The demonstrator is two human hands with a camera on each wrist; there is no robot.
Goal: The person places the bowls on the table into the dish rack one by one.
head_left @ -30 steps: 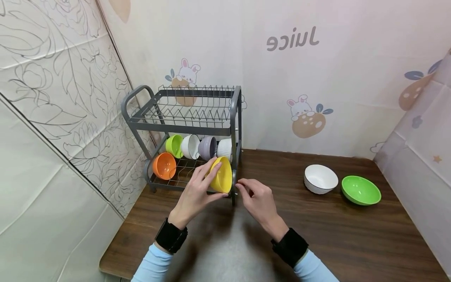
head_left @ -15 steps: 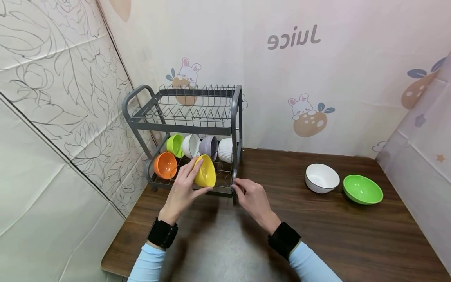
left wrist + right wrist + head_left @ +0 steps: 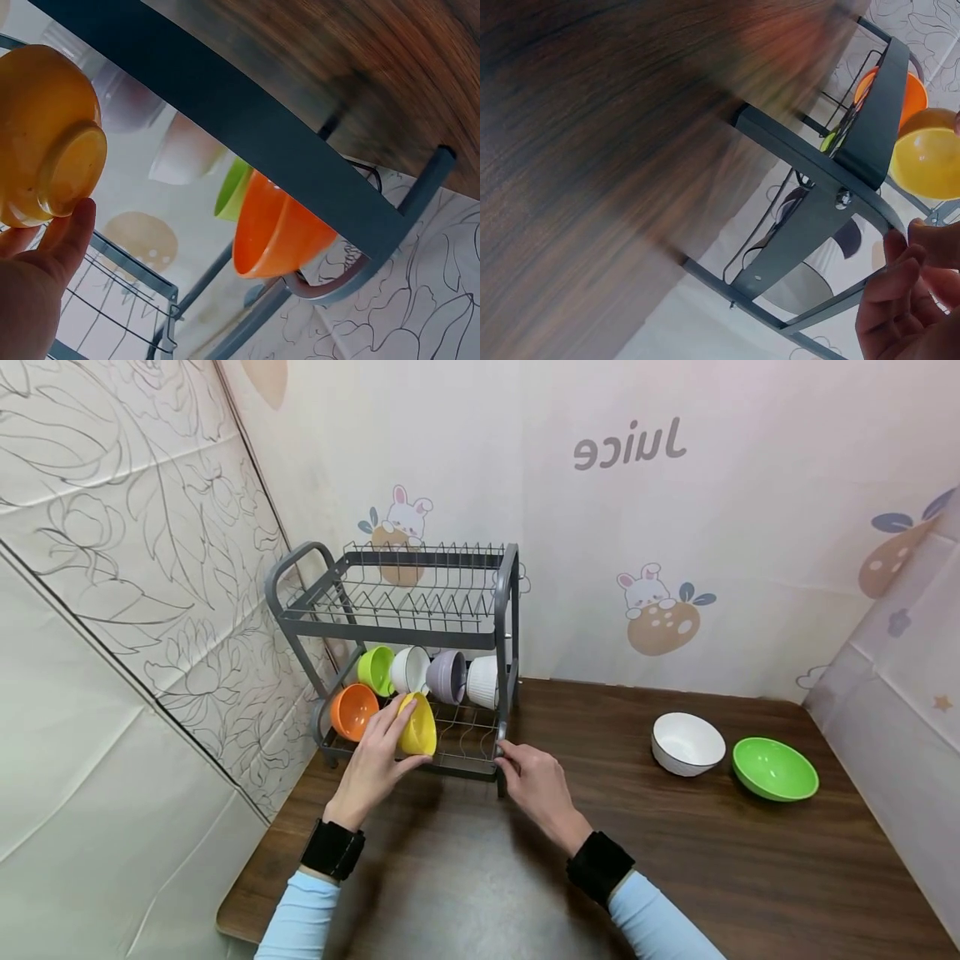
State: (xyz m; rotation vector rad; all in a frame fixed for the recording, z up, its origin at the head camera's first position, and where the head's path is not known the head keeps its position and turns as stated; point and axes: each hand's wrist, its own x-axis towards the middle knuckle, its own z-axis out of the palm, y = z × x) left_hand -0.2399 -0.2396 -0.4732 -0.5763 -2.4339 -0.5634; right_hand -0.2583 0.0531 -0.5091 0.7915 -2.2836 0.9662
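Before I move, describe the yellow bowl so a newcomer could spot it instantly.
Find the dark two-tier rack. By its lower shelf, just right of the orange bowl in the head view, is the yellow bowl. It's the only yellow one, and the only one held, by the left hand.

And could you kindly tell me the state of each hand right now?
Left hand: closed, holding the yellow bowl.
Right hand: closed, pinching the grey dish rack at its front right corner.
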